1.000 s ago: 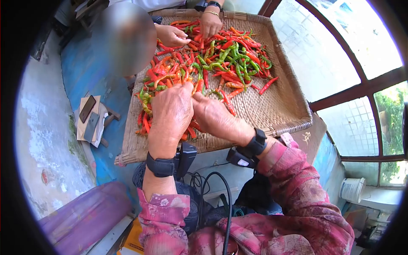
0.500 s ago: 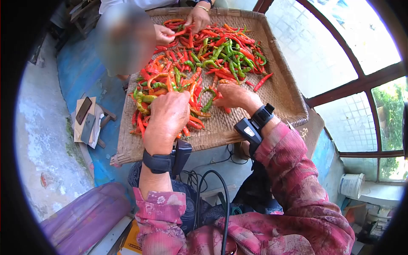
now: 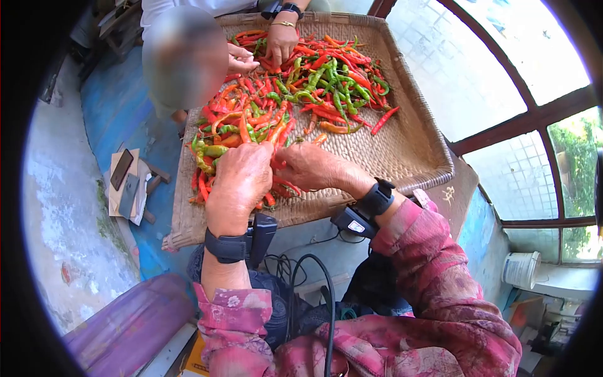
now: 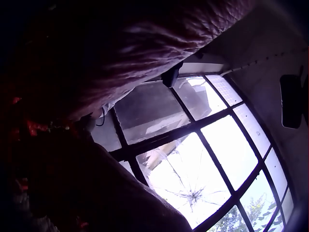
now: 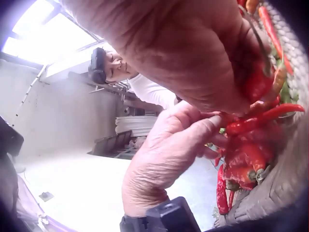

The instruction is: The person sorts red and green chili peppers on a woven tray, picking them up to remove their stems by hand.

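Note:
Red, orange and green chili peppers (image 3: 342,81) lie heaped in a woven tray (image 3: 402,157). My left hand (image 3: 242,179) is over the tray's near left part, its thumb and finger pinching a red chili pepper (image 5: 265,118) at the stem end in the right wrist view. Close beside it, my right hand (image 3: 314,166) has its fingers curled round another red chili pepper (image 5: 257,89), partly hidden under the palm. In the head view both sets of fingertips are hidden by the backs of the hands. The left wrist view is mostly too dark.
Across the tray another person's hands (image 3: 281,44) work among the peppers. Two phones (image 3: 122,169) lie on a small stool at the left. A framed window (image 3: 540,125) runs along the right side, with a white bucket (image 3: 521,270) below. A black cable (image 3: 330,283) loops over my lap.
My right hand reached out rightward over the peppers, then came back beside my left hand. The left hand stayed near the same spot. The other person's hands moved apart.

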Tool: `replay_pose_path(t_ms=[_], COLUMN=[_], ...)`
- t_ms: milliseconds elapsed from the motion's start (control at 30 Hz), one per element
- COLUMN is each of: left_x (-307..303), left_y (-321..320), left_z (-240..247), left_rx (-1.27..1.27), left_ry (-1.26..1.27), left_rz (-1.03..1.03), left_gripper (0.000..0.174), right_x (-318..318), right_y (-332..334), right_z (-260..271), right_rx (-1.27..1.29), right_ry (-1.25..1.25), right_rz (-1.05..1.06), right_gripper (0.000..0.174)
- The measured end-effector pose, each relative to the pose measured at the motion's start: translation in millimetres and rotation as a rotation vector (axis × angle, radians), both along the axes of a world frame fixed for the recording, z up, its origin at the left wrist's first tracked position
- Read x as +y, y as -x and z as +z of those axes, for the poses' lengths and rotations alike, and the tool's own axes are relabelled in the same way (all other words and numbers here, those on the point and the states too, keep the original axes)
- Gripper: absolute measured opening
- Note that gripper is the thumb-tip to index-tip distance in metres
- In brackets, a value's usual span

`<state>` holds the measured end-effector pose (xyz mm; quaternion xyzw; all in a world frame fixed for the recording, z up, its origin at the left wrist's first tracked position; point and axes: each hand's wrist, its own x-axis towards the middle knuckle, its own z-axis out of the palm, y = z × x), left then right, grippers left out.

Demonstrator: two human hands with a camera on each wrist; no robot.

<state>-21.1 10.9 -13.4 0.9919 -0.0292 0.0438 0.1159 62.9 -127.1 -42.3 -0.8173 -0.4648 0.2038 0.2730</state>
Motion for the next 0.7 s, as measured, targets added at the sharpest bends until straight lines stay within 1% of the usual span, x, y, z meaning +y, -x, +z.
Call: replay_pose_path(t_ms=[67,100,133,200,233,267,333,367,400,500,567,600,667,700], left_x=[-2.1,-3.5,-3.8,-2.8,-2.3,-1.8,0.3,0.7,0.9,-6.2,-13.9,-13.6,-13.1,-19.4], left_y=[-1.7,-2.8,-3.7,-3.1,-2.3,-1.6,-0.9,-0.8,-1.2,-4.1,-9.5,-12.8,-16.3,-17.9], left_z=[-1.5,-1.7,-1.5,-1.1,-1.0,-0.1,2.4,0.9,2.6,11.2,17.1,19.2,21.0,19.2], left_rx=[0.027,0.097,0.167,0.154,0.142,0.145,0.163,0.147,0.149,0.197,0.093,0.083,-0.026,-0.148], left_ry=[0.0,-0.011,-0.022,-0.033,-0.04,-0.037,-0.044,-0.076,-0.08,-0.037,0.175,0.167,0.72,1.082], left_rz=[-0.013,0.004,0.023,0.002,-0.016,-0.013,-0.033,-0.032,-0.029,-0.034,0.173,0.174,0.168,0.12], left_gripper=[0.01,0.01,0.011,0.013,0.014,0.014,0.018,0.018,0.018,0.021,0.028,0.028,0.029,0.025], right_x=[-7.3,-12.3,-14.6,-23.5,-27.2,-31.8,-40.0,-43.2,-46.2,-45.0,-38.7,-36.1,-31.5,-28.0], right_y=[-5.1,-7.1,-12.2,-21.2,-27.1,-31.6,-33.7,-33.2,-35.5,-38.1,-28.7,-26.7,-20.2,-16.5], right_z=[4.3,5.4,7.1,17.5,14.8,17.5,28.7,33.1,36.0,27.6,31.6,35.5,40.5,40.2], right_rx=[-0.078,-0.111,-0.11,-0.13,-0.136,-0.166,-0.029,-0.024,-0.015,0.07,0.599,0.592,0.723,0.789], right_ry=[0.2,0.093,0.073,0.084,0.02,0.045,-0.045,-0.105,-0.1,-0.153,-0.468,-0.476,-0.515,-0.586], right_rz=[0.057,0.026,0.022,0.019,0.025,0.018,-0.082,-0.127,-0.125,-0.103,-0.218,-0.212,-0.204,-0.143], right_gripper=[0.023,0.024,0.025,0.027,0.029,0.025,0.02,0.017,0.022,0.024,0.019,0.019,0.019,0.014])
